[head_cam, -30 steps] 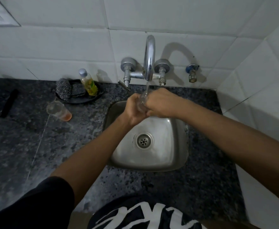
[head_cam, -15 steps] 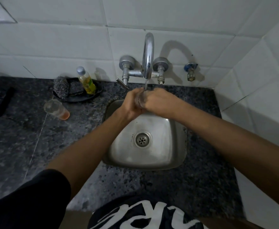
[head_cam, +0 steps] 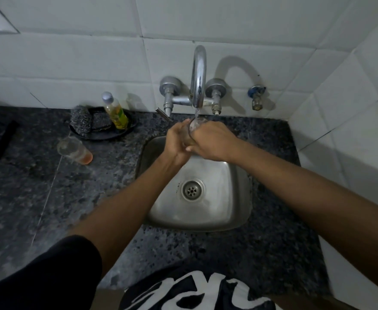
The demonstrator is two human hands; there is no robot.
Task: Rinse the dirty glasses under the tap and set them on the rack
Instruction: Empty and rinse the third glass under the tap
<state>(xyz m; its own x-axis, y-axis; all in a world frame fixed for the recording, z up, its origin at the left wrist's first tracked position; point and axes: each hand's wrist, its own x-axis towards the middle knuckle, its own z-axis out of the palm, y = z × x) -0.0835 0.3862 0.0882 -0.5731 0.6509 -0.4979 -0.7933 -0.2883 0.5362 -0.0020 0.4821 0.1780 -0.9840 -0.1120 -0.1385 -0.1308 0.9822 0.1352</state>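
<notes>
A clear glass [head_cam: 191, 129] stands upright under the chrome tap [head_cam: 198, 77], and a thin stream of water runs into its mouth. My left hand [head_cam: 176, 142] grips the glass from the left. My right hand [head_cam: 211, 139] wraps round it from the right, so most of the glass is hidden. Both hands are over the back of the steel sink [head_cam: 237, 175]. A second glass [head_cam: 73, 149] with orange residue at its bottom lies tilted on the counter left of the sink. No rack is in view.
A black dish [head_cam: 103, 135] at the back holds a steel scrubber [head_cam: 80, 118], a dark sponge and a yellow soap bottle [head_cam: 114, 110]. A dark flat object [head_cam: 4, 136] lies far left. White tiled walls close the back and right. A small valve [head_cam: 256, 97] sticks out right of the tap.
The glass has been turned upright under the stream, and both hands have shifted slightly around it. The view has tilted a little.
</notes>
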